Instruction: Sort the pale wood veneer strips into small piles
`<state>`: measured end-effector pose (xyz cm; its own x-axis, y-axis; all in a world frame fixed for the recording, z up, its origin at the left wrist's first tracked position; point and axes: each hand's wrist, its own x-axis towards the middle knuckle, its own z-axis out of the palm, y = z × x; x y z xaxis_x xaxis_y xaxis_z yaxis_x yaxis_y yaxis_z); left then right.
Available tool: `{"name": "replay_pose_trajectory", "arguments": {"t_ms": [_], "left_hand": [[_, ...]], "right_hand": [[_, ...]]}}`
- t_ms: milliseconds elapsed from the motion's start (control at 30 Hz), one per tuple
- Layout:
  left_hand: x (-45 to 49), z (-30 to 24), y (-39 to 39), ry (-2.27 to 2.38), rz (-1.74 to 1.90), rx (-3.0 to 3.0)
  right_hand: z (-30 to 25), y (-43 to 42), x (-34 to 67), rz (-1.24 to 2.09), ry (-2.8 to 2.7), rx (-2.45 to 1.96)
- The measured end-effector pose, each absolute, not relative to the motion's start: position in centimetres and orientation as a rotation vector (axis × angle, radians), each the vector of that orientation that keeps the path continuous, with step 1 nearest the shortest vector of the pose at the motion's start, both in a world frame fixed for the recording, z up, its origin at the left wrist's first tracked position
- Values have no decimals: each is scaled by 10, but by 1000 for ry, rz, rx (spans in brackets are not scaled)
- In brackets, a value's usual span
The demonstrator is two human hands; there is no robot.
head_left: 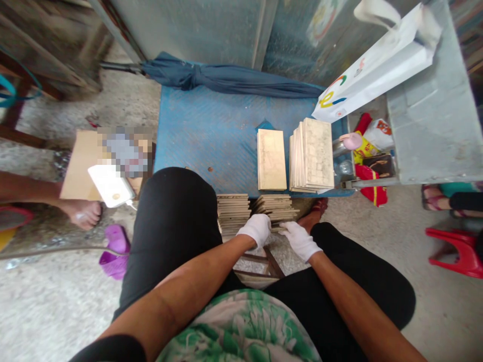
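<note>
Head view: both gloved hands, left hand (255, 229) and right hand (300, 239), pinch a fanned stack of thin sheets (275, 207) between the knees, beside a squared stack (233, 213). Being fanned and loosely held, the sheets could slide off toward the foot (316, 211).

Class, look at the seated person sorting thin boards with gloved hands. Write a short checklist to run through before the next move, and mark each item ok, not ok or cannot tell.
1. Both hands gloved: left hand and right hand wear white gloves. Ok.
2. Hands on the work: both touch the fanned boards. Ok.
3. Firm grip on a board: fingers hide it. Cannot tell.
4. Neighbouring stack squared up: edges look even. Ok.
5. Free room on the blue platform: bare surface left of the flat board. Ok.
6. Leaning pile steady: tilted against clutter. Cannot tell.
</note>
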<state>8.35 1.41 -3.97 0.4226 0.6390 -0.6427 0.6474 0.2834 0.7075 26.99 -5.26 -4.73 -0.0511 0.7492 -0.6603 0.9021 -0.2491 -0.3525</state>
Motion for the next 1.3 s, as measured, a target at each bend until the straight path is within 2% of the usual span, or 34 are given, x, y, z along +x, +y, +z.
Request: {"name": "replay_pose_trajectory", "arguments": {"t_ms": [233,400,633,800,1000,1300], "left_hand": [[86,-31,17,1272,34,1371],[87,-28,21,1281,86,1344],[90,-20,38,1441,549,875],[87,-29,44,1524,636,650],[81,-34,44,1565,597,726],[75,-32,48,1552,588,677]], "right_hand": [[-40,-46,262,-1144,1681,2137],[-15,-40,256,-1113,1907,2408],[-2,-8,257,-993,1783,2851],[-13,44,228,-820,1720,2733],[-28,99,186,-654,1566,2535],[-49,123,162,-550,1290,2447]]}}
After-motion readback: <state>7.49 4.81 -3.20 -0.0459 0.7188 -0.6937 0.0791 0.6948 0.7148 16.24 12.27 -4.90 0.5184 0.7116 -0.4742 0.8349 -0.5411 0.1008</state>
